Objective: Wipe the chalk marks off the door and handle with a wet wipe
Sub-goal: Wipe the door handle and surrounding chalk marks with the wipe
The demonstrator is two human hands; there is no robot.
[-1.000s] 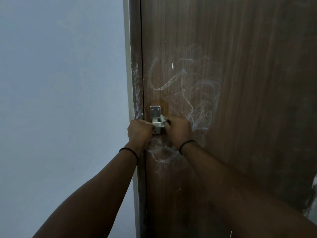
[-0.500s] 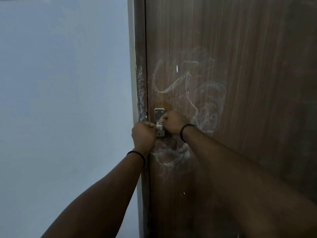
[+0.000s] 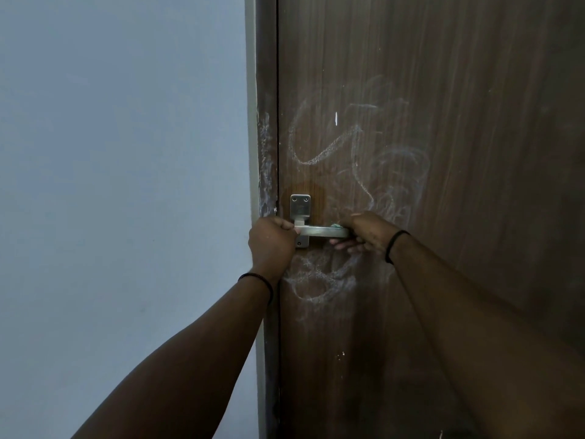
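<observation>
1. Wall (image 3: 126,185): plain pale surface filling the left of the view.
2. Frame (image 3: 265,160): vertical brown strip between wall and door, smeared with chalk at and above handle height.
3. Left hand (image 3: 271,240): fingers curled round the handle's root, beside the plate; a dark band sits on the wrist.
4. Plate (image 3: 300,206): small metal mount with two screws, fixed near the door's left edge, directly above the lever's root.
5. Handle (image 3: 321,231): metal lever whose long axis runs level, from the plate rightward; its bare middle spans the gap between the two hands.
6. Wipe (image 3: 336,225): only a pale green scrap shows, at the lever's free end, tucked under the right hand's fingers.
7. Right hand (image 3: 367,232): fingers closed round the lever's free end with the wipe pinched against the metal; fingertips show beneath the bar.
8. Chalk (image 3: 373,172): loops and scribbles above and right of the handle, and more below it (image 3: 319,280); the door (image 3: 474,122) appears unwiped.
9. Judgement: the handle is being wiped. Since the wipe sits at the lever's right end, any stroke must run along the level axis toward the left hand. The upper scribbles lie just above the right hand, the nearer one.
</observation>
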